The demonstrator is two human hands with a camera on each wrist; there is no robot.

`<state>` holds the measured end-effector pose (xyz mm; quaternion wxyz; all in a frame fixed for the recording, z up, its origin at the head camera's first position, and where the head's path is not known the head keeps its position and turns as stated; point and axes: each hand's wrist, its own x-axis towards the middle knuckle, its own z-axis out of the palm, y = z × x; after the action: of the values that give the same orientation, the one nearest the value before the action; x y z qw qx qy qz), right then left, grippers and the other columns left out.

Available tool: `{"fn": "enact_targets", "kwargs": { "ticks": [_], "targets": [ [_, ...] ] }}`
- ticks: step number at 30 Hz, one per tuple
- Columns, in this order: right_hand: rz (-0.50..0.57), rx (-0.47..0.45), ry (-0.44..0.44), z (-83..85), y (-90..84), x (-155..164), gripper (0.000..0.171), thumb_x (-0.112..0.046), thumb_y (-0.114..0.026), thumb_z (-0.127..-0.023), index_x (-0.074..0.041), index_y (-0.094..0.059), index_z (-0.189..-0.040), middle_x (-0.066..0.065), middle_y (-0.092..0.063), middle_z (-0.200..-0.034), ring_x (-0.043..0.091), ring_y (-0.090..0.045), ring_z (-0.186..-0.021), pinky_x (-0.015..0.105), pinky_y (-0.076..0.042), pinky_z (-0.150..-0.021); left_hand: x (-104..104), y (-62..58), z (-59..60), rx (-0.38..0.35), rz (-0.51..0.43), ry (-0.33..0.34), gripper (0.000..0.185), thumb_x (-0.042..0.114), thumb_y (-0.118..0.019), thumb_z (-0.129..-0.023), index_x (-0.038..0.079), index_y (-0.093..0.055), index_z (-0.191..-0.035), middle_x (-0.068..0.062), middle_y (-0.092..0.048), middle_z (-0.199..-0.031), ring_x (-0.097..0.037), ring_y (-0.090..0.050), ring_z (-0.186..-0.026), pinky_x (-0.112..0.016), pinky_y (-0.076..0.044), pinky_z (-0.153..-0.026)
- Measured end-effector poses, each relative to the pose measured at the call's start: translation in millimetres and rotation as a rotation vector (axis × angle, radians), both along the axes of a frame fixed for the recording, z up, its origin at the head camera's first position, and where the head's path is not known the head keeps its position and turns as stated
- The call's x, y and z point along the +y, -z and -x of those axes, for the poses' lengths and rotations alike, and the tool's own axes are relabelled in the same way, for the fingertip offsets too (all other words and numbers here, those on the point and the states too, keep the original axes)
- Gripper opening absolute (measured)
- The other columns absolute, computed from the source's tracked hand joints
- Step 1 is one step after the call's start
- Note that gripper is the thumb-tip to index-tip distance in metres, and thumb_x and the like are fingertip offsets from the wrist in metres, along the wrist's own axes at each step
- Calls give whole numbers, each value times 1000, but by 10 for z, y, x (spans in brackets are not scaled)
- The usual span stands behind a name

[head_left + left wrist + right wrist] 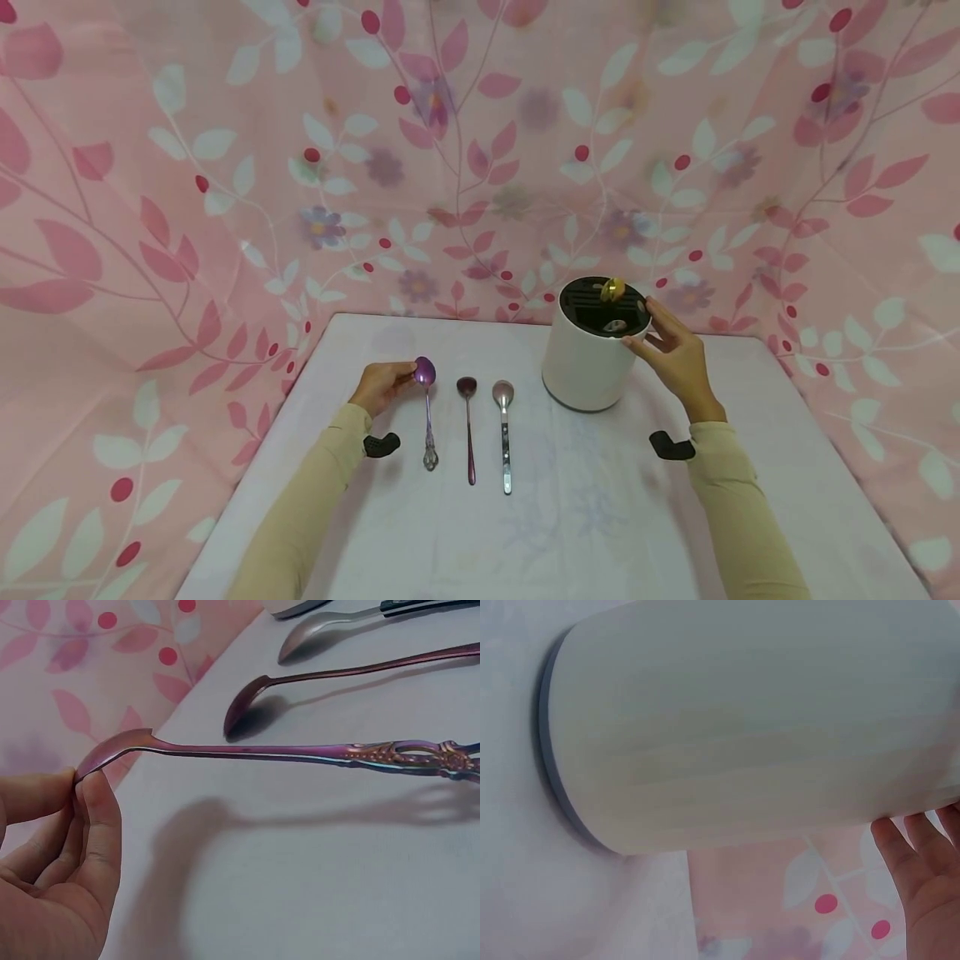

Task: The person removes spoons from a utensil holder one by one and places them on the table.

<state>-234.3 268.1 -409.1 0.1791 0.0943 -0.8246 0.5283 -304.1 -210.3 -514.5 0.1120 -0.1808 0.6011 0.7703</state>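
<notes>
My left hand [381, 385] pinches a purple spoon [428, 408] at the tip of its bowl, between thumb and fingers. In the left wrist view the spoon [247, 751] is raised, its shadow falling on the cloth below; its ornate openwork handle points away from the hand. On the right, my right hand [678, 358] holds the upper side of a white utensil holder [588, 371], thumb at the front of the rim and fingers farther back. The holder stands upright. Its black slotted top [588, 308] has a gold piece [612, 289] sticking up.
Between the hands, a dark red spoon [469, 429] and a silver spoon [506, 433] with a patterned black handle lie side by side, bowls away from me. A white cloth [570, 517] covers the table. Pink floral fabric [480, 167] hangs behind and at both sides.
</notes>
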Motion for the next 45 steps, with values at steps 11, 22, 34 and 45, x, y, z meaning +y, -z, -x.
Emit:
{"fn": "enact_targets", "kwargs": {
  "ticks": [11, 22, 34, 45],
  "targets": [
    [13, 2, 0, -13, -5, -8, 73, -15, -77, -85, -12, -41, -148, 11, -36, -154, 29, -38, -137, 46, -43, -98, 45, 208, 33, -1, 53, -15, 22, -8, -69, -84, -15, -65, -105, -10, -69, -77, -13, -67, -69, -30, -57, -81],
    [37, 36, -12, -1, 3, -10, 72, -10, -78, -84, -5, -42, -146, 13, -38, -152, 30, -41, -136, 42, -44, -97, 45, 172, -6, 74, 356, 56, 25, 3, -72, -87, -13, -68, -106, -14, -71, -86, -14, -68, -70, -28, -59, -72],
    [38, 36, -13, -1, 2, -6, 72, -9, -78, -84, -4, -42, -146, 13, -38, -152, 31, -41, -135, 44, -44, -97, -165, 95, 31, 285, 973, 129, 23, 9, -58, -89, -5, -73, -99, -15, -72, -83, -23, -64, -78, -32, -52, -72],
    [32, 27, -15, -12, 14, 4, 72, -11, -78, -84, -10, -42, -147, 12, -37, -153, 29, -40, -136, 41, -44, -97, 238, -285, 267, 412, 756, 17, 35, 13, -62, -92, 0, -62, -125, -17, -68, -109, -30, -66, -96, -36, -54, -80]
  ]
}}
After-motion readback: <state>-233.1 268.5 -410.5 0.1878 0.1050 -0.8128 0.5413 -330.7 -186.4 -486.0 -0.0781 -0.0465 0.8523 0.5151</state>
